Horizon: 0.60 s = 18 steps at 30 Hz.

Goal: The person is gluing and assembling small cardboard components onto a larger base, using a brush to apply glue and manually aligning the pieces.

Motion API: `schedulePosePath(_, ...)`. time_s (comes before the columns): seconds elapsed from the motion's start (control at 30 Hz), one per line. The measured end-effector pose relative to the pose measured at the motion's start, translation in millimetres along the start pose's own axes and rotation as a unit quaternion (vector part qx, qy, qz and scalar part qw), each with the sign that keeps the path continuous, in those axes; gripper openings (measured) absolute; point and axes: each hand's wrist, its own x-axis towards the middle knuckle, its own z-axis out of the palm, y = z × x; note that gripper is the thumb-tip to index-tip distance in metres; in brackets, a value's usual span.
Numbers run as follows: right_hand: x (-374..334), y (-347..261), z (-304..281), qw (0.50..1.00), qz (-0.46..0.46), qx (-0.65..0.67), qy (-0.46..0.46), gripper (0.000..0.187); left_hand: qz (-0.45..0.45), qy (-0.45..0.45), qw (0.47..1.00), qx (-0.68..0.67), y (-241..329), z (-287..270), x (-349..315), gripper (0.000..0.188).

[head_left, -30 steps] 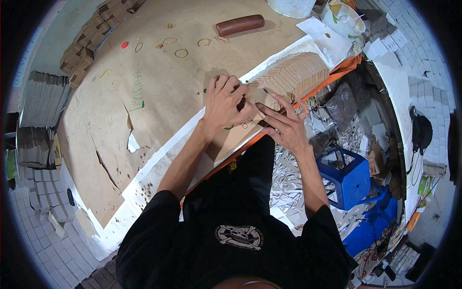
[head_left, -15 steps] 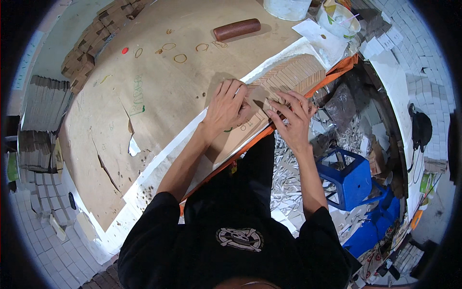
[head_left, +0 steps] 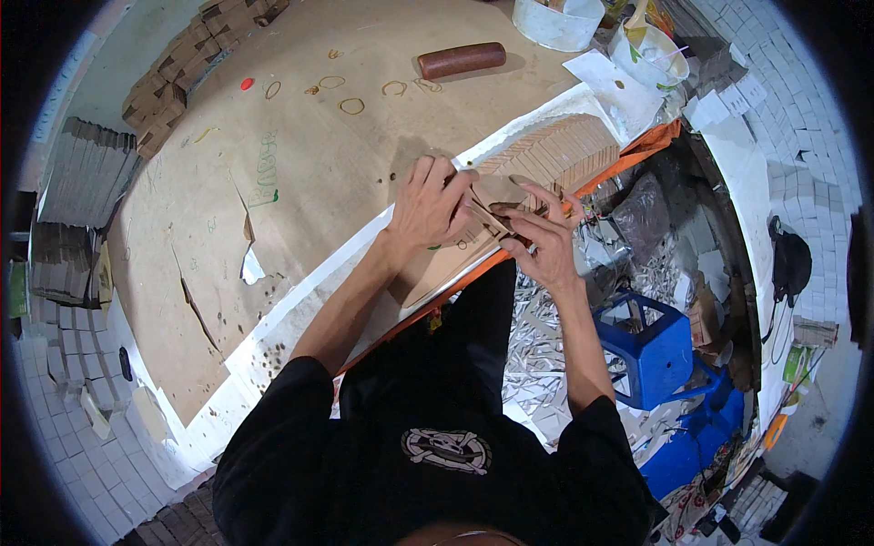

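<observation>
Both hands' grip — pinching a cardboard piece (head_left: 496, 205).

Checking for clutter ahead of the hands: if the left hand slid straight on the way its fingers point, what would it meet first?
The left hand points up and right across the brown cardboard piece it holds with the right hand. Just beyond lies the row of stacked cardboard pieces, probably the first thing met, though depth is unclear.

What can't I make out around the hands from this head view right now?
- The cardboard piece: its folds are covered by the left hand and right hand.
- The white tub: cut off by the top edge, contents unseen.
- The rubber bands on the brown table paper: too small to count surely.
</observation>
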Motion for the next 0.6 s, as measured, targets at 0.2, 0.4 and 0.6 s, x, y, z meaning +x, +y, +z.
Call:
schedulePosePath(0.2,-8.4,2.3,1.0,0.997,0.012,0.049,0.063,0.026,-0.033,-0.059,0.997,0.037,4.4,5.6,15.6,0.034)
schedulePosePath(0.4,-8.2,5.2,-3.6,0.979,0.095,-0.061,0.169,0.017,-0.008,-0.082,0.995,0.049,1.9,10.3,15.5,0.037)
schedulePosePath(0.6,-2.7,2.7,-0.9,0.986,0.067,-0.086,0.125,0.019,0.012,-0.074,0.996,0.056,1.3,6.7,12.4,0.033)
